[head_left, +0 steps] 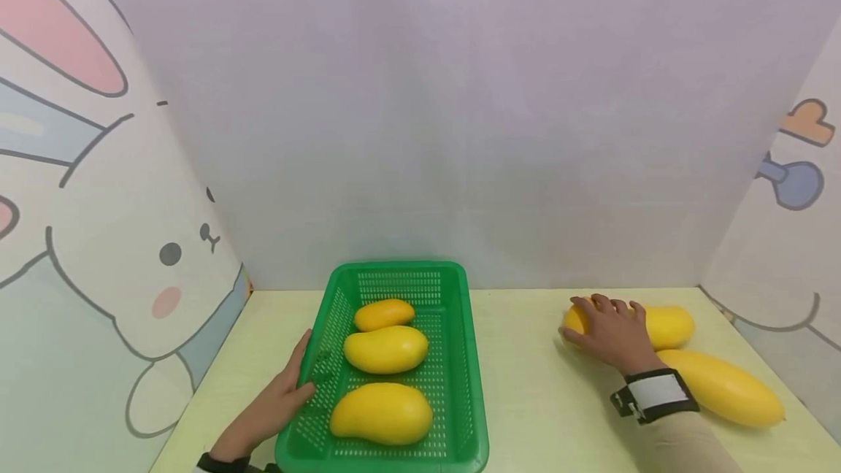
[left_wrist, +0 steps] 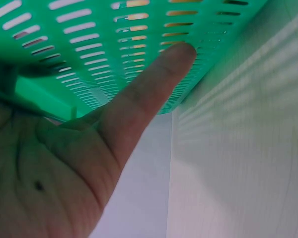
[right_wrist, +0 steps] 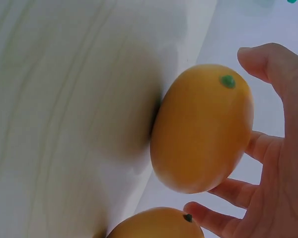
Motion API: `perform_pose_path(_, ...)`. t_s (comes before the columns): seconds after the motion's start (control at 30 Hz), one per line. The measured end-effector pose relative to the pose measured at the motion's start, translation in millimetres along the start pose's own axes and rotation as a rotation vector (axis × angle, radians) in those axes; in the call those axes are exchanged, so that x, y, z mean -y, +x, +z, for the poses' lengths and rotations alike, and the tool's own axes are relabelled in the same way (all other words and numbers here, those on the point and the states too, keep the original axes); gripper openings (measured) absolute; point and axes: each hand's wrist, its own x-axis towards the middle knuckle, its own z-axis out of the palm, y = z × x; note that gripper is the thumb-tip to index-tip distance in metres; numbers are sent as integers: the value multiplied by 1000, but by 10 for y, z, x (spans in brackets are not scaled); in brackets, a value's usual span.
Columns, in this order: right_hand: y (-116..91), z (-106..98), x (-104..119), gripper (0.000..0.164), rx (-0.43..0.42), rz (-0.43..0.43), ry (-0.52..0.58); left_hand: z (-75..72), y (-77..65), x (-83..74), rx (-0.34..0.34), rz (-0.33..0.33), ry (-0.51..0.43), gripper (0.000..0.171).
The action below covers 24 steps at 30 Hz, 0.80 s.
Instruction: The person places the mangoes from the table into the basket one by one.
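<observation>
My left hand [head_left: 279, 396] grips the left rim of a green plastic basket [head_left: 474, 371], thumb over the rim. In the left wrist view its finger lies along the slotted outer wall. Three yellow mangoes lie inside: a small one [head_left: 384, 314] at the back, a larger one [head_left: 386, 349] in the middle and the largest [head_left: 382, 414] in front. My right hand [head_left: 614, 331], fingers spread, reaches over a mango [right_wrist: 203, 129] with a green stem end. The thumb stands off it in the right wrist view; the other fingertips are behind it, partly hidden.
Beside my right hand lies another yellow mango [head_left: 673, 325]. A long one [head_left: 729, 389] lies in front of it, near the table's right side. The pale table [head_left: 525, 385] meets a white back wall [head_left: 460, 130]; printed panels [head_left: 118, 239] stand at both sides.
</observation>
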Motion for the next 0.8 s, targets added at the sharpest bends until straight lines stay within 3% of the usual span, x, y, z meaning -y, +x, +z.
perform_pose_path(0.43, 49, 93, 41, 61, -9, -23, 29, 3, -2, -12, 6, 13, 3, 79)
perform_pose_path(0.8, 123, 135, 47, 56, 48, -11, 167, 14, -3, -12, 0, 23, 10, 79)
